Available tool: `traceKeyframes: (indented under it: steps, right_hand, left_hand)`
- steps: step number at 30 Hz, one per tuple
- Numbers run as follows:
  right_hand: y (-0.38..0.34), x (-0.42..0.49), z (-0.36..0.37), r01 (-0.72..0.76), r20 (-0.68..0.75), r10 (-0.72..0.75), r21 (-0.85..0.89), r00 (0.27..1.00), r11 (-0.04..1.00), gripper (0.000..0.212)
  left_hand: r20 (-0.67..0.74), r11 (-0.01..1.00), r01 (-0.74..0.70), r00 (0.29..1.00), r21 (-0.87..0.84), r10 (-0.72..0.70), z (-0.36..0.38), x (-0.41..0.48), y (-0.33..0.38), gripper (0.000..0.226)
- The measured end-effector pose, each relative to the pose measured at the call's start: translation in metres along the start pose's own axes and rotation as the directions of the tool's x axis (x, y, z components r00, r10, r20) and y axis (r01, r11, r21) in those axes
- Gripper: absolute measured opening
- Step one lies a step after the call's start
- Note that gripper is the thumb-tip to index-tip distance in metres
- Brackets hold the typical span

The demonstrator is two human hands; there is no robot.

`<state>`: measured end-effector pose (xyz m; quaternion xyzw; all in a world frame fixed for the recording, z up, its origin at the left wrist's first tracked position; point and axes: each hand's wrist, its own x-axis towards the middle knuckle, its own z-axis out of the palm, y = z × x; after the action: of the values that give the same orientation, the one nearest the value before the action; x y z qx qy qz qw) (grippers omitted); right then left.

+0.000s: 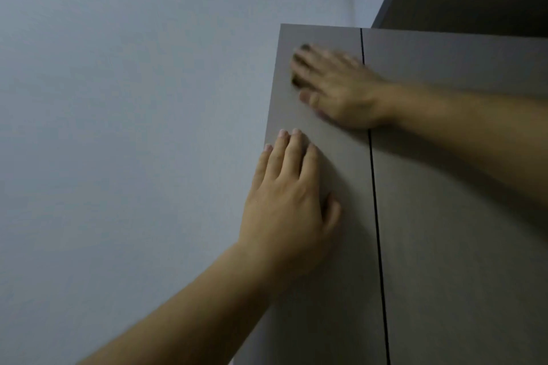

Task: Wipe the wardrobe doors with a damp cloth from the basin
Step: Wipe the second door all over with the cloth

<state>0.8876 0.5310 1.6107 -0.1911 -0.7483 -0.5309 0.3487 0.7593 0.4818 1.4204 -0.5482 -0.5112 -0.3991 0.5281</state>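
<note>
Head view: cloth (297, 82) beneath right hand (341, 92) on door (341, 154)

Dim, soft (upper hand (338, 86) blurred).

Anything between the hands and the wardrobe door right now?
Nothing visible. The left hand lies flat on the left door; the blurred right hand presses near its top, and the dark patches under its fingers may be cloth.

A home interior, likely a bedroom corner, tall grey-brown wardrobe (430, 187) with flat handleless doors split by a thin dark gap, plain pale painted wall (133, 98) beside it, dim indoor light
</note>
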Motion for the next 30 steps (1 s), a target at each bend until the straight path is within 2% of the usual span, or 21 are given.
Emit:
traceKeyframes:
  steps: [2,3,6,7,8,10,12,13,14,17,18,20,23,24,26,28,30]
  right_hand:
    - [0.003,-0.018,0.006,0.099,0.015,-0.099,-0.010,0.995,0.995,0.074]
    - [0.015,-0.016,0.004,0.066,0.016,-0.066,-0.014,0.998,0.998,0.074]
    - [0.064,0.003,-0.010,-0.232,0.001,0.232,0.001,0.973,0.973,0.072]
    - [0.068,0.007,-0.010,-0.277,-0.011,0.277,0.007,0.961,0.961,0.073]
    - [0.062,0.004,-0.010,-0.266,-0.016,0.266,0.005,0.964,0.964,0.073]
    - [0.040,-0.016,-0.001,-0.090,-0.009,0.090,0.007,0.996,0.996,0.075]
    - [0.031,-0.036,0.010,0.094,-0.008,-0.094,0.017,0.996,0.995,0.076]
    - [0.039,-0.036,0.010,0.117,-0.007,-0.117,0.001,0.993,0.993,0.073]
    - [0.052,-0.031,0.006,0.069,-0.006,-0.069,-0.010,0.998,0.998,0.071]
    - [0.088,-0.008,-0.005,-0.265,-0.020,0.265,0.016,0.964,0.964,0.068]
    - [0.087,-0.006,-0.005,-0.302,-0.031,0.303,0.026,0.953,0.953,0.068]
    - [0.066,-0.019,-0.001,-0.212,-0.035,0.213,0.024,0.977,0.977,0.068]
    - [0.049,-0.049,0.013,0.045,-0.034,-0.044,0.016,0.998,0.999,0.069]
    - [0.058,-0.049,0.012,0.047,-0.032,-0.047,0.003,0.998,0.999,0.069]
    - [0.085,-0.040,0.004,-0.138,-0.018,0.138,0.016,0.990,0.990,0.066]
    - [0.102,-0.033,-0.001,-0.327,-0.024,0.328,0.056,0.944,0.943,0.065]
    - [0.087,-0.039,0.000,-0.298,-0.022,0.300,0.056,0.954,0.953,0.066]
  left_hand:
    - [0.014,0.999,0.037,0.999,0.024,-0.037,0.001,0.004,0.007,0.078]
    - [0.021,0.998,0.051,0.998,0.034,-0.052,0.002,0.005,0.012,0.075]
    - [0.027,0.992,0.106,0.994,0.068,-0.108,0.008,0.011,0.026,0.072]
    - [0.027,0.990,0.120,0.992,0.075,-0.122,0.010,0.012,0.027,0.072]
    - [0.026,0.988,0.126,0.991,0.084,-0.129,0.012,0.013,0.029,0.072]
    - [0.032,0.984,0.138,0.989,0.113,-0.143,0.014,0.014,0.031,0.074]
    - [0.039,0.981,0.147,0.988,0.125,-0.153,0.013,0.014,0.032,0.077]
    - [0.033,0.980,0.152,0.987,0.128,-0.157,0.012,0.015,0.032,0.077]
    - [0.026,0.980,0.154,0.987,0.129,-0.159,0.011,0.015,0.032,0.077]
    - [0.015,0.977,0.167,0.985,0.130,-0.171,0.010,0.015,0.035,0.076]
    - [0.020,0.976,0.172,0.984,0.130,-0.176,0.010,0.015,0.035,0.076]
    - [0.038,0.976,0.171,0.983,0.134,-0.178,0.009,0.015,0.035,0.077]
    - [0.038,0.976,0.174,0.983,0.133,-0.180,0.008,0.014,0.035,0.077]
    - [0.041,0.975,0.177,0.982,0.135,-0.184,0.008,0.014,0.035,0.077]
    - [0.046,0.973,0.185,0.980,0.138,-0.193,0.006,0.015,0.039,0.078]
    - [0.058,0.970,0.204,0.975,0.134,-0.213,0.005,0.018,0.044,0.077]
    - [0.068,0.966,0.224,0.970,0.126,-0.234,0.003,0.022,0.050,0.072]
